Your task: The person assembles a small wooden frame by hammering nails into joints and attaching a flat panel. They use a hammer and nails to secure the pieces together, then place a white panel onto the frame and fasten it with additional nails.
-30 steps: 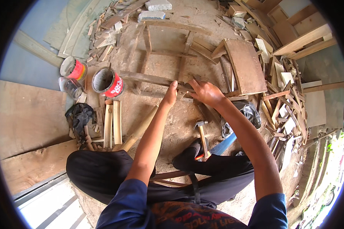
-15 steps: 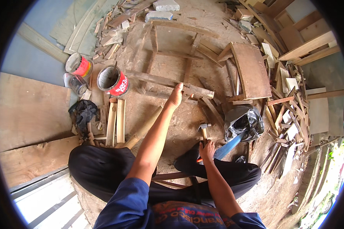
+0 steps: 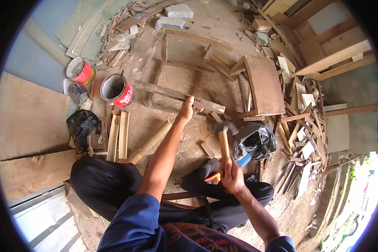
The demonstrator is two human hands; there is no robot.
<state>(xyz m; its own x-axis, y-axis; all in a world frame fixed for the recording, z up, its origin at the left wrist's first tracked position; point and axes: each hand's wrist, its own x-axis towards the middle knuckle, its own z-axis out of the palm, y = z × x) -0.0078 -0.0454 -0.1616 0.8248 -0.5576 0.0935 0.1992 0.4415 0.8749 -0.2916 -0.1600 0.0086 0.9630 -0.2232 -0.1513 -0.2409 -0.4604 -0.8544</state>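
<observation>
Gripping a hammer [image 3: 224, 140] by the lower end of its wooden handle, the right hand [image 3: 232, 176] has its fingers wrapped tight around the wood, sitting at about 5 o'clock from the middle of the view. Handle points straight up toward 12, with the metal head just above a black plastic bag [image 3: 256, 140] that's off at 3 o'clock from it. Something blue [image 3: 245, 158] pokes out right beside the handle, can't tell what it is, and there's an orange bit [image 3: 212, 176] just left of the fist.

Left hand [image 3: 186, 110] is stretched out at 12 o'clock from the hammer, pressing down flat on a weathered wooden slat [image 3: 176, 94], fingers together, thumb side on the wood. That slat runs across a rough wooden frame [image 3: 178, 63] lying on the dirt floor.

Out at 10 o'clock there are two red tin cans [image 3: 115, 89], the nearer one open and looking empty, the other [image 3: 80, 70] further out, plus a small glass jar [image 3: 76, 91] between them and the edge. Below those, a couple of split bamboo pieces [image 3: 118, 134] lie side by side, with a black rag [image 3: 84, 124] just to their left.

At 2 o'clock a brown board [image 3: 264, 86] leans among a big heap of offcuts [image 3: 300, 113]. Person is sitting cross-legged in dark trousers [image 3: 105, 189], blue sleeve [image 3: 134, 227] at 6 o'clock.
</observation>
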